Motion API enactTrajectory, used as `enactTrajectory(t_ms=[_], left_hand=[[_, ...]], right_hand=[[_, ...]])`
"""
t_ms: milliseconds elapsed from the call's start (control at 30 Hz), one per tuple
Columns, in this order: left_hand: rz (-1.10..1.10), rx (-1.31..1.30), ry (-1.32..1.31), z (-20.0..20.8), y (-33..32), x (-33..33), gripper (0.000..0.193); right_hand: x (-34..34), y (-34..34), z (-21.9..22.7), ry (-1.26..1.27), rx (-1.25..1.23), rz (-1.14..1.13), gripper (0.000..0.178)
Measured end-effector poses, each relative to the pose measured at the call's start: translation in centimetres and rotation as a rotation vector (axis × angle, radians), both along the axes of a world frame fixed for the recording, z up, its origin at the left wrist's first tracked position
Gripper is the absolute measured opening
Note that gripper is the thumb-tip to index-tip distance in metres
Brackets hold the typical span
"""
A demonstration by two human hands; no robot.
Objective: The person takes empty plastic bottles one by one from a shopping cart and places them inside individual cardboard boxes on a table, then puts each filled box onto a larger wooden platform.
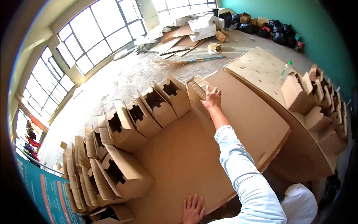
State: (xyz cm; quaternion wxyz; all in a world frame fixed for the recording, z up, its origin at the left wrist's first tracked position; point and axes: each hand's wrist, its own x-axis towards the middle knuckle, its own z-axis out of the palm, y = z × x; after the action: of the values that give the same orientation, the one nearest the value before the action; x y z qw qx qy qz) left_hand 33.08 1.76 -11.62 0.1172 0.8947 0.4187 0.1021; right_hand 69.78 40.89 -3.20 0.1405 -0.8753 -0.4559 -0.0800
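Note:
My right hand (212, 98) reaches to the far edge of the cardboard-covered table (179, 156). Its fingers curl over the top of a brown cardboard bundle (195, 93), which looks like a closed box or flat cartons standing on edge; I cannot tell which. Left of it, open cardboard boxes (173, 99) with raised flaps and dark insides curve along the table's edge. My left hand (193, 210) lies palm down at the near edge, fingers spread, holding nothing. An open box (128, 177) stands to its left.
A second table (257, 69) on the right bears more open boxes (298, 93) and a clear bottle with a green cap (287, 69). A broom (194, 60), scrap cardboard (182, 33) and black bags (279, 31) lie on the floor beyond. A teal banner (44, 190) stands lower left.

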Motion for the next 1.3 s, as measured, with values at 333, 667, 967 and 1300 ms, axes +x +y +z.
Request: enactTrajectory(t_ms=[333, 667, 967, 1300], left_hand=[[-0.068, -0.225, 0.009, -1.1, 0.8, -0.8, 0.06], [-0.082, -0.139, 0.113, -0.7, 3.5, -0.7, 0.064], [-0.055, -0.094, 0.149, -0.7, 2.5, -2.3, 0.066], [-0.01, -0.081, 0.082, -0.3, 2.1, -1.2, 0.06]], right_hand=[[3.6, 4.9, 1.5, 0.177, -0.031, 0.427, 0.11], [36.5, -14.3, 4.2, -0.433, 0.63, -0.294, 0.056], [40.9, -25.8, 4.3, 0.052, -0.053, -0.623, 0.106], [38.0, -27.6, 1.9, -0.004, 0.136, -0.53, 0.062]])
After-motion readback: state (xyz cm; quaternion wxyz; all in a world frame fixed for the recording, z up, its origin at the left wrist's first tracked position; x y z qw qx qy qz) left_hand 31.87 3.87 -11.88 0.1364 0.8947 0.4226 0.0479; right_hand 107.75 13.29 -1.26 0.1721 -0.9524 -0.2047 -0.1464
